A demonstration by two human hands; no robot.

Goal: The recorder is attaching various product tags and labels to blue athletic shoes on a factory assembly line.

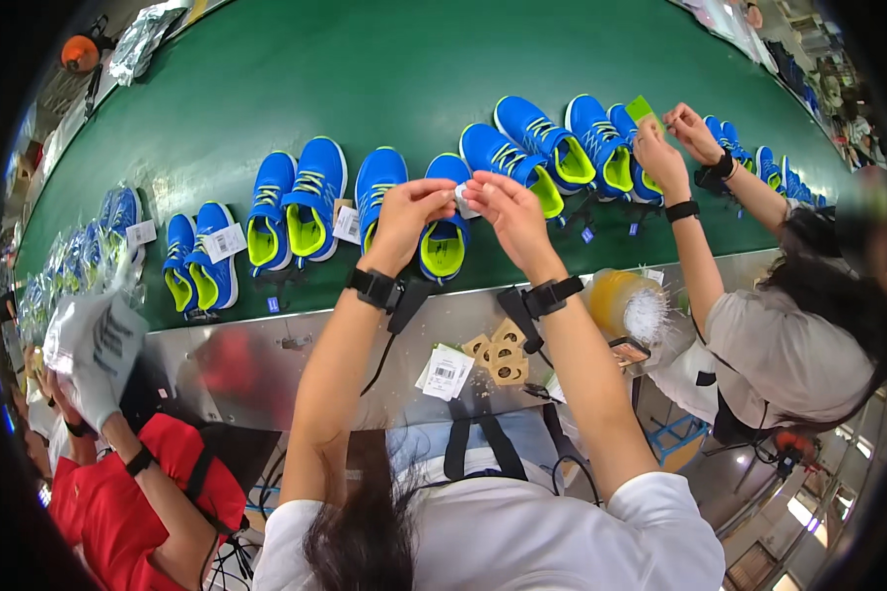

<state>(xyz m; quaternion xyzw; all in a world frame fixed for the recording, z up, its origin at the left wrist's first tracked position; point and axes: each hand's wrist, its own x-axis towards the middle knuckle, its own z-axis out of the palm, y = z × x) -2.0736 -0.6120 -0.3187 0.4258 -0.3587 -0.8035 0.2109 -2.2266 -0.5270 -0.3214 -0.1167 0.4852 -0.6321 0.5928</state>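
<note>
Both hands meet over a pair of blue running shoes with lime-green linings. My left hand (411,219) is closed in a pinch, its fingertips at one side of a small white piece (466,203). My right hand (512,219) pinches the same piece from the other side; whether it is a tag or a sticker I cannot make out. Directly below, one blue shoe (443,246) stands with its opening toward me, while its mate (379,180) is partly hidden behind my left hand. A white barcode tag (347,224) lies left of that hand.
A green work surface (404,69) carries several more shoe pairs to both sides. White label cards (445,372) and brown cardboard tags (506,355) lie at the metal edge, near a yellow roll of white fasteners (626,303). Co-workers stand left and right; the right one's hands (675,148) hold a green card.
</note>
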